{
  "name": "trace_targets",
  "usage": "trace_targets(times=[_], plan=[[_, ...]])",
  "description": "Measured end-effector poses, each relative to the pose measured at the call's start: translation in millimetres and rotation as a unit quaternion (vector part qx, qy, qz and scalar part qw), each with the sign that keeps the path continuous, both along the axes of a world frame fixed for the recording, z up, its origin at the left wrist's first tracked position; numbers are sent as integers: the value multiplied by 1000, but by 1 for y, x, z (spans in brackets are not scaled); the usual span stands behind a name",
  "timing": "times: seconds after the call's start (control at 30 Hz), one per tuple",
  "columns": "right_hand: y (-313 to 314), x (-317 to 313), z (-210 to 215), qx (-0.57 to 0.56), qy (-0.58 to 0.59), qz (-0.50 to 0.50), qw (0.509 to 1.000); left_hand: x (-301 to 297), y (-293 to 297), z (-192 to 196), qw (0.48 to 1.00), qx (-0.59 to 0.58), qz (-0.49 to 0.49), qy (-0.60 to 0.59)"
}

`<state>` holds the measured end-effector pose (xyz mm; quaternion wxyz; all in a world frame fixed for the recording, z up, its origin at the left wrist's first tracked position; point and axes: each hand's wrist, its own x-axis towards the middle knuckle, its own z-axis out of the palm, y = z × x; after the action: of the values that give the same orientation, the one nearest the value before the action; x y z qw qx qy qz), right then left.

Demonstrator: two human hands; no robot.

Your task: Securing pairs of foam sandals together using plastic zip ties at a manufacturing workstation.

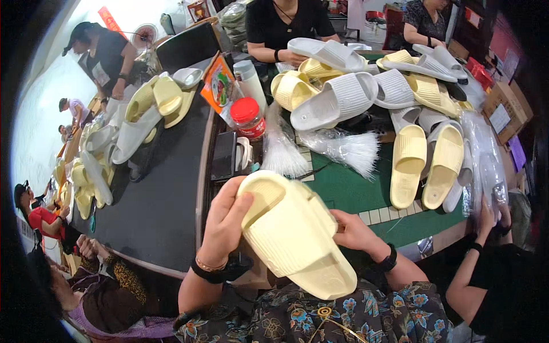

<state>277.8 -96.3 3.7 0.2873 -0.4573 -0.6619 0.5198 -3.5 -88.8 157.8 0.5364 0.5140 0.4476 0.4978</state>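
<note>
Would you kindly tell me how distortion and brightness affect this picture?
In the head view, the dark table curves along its near edge; the white wall looks very bright; clear plastic catches glare; ribs on the held yellow slippers remain readable.

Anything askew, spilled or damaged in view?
No spill or obvious damage stands out. On the green-topped table, grey and yellow slippers lie heaped at mixed angles toward the far side, which looks untidy; the held pale yellow slippers look intact.

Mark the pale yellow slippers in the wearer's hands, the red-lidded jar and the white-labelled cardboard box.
Pale yellow slippers [293, 235]: head view, front slipper's ridged strap.
Red-lidded jar [247, 114]: head view, on its lid.
Cardboard box [500, 118]: head view, on its white label.
</note>
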Motion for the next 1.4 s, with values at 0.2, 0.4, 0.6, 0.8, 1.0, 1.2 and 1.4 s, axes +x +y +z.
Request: trace_targets(times=[0.2,0.4,0.6,0.8,1.0,1.2,1.4], plan=[[-2,6,-22,14,34,-53,998,25,18,-1,999,13,-51,-10],[14,32,8,16,-193,-200,960,3,57,-32,978,37,-83,187],[11,42,-6,17,-246,-208,947,-11,51,-91,914,82,-38,395],[14,32,-4,18,-210,-266,941,-11,5,-121,909,38,-51,412],[6,11,-6,21,-246,-177,953,5,-6,-141,937,-6,-15,349],[0,20,33,-14,-164,-196,967,13,-12,-119,850,177,55,493],[-19,-19,36,162,-168,39,972,62,-33,-96,966,38,-86,243]])
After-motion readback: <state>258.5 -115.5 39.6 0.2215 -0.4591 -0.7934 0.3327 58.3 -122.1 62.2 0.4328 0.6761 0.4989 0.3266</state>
